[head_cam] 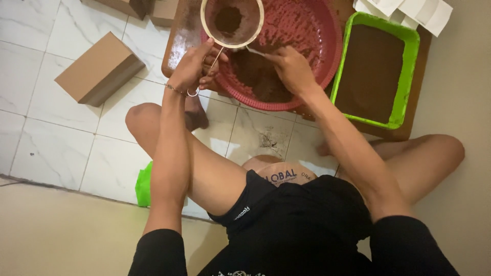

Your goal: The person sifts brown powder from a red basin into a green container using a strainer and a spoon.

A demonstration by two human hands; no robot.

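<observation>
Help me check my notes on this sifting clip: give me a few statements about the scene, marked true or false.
1. The left hand holds the sieve by its handle. True.
2. The sieve is over the green tray. False: it is over the red basin.
3. The right hand reaches into the red basin. True.
4. The green tray is empty. False: it is filled with brown powder.
5. A cardboard box lies on the tiled floor. True.
</observation>
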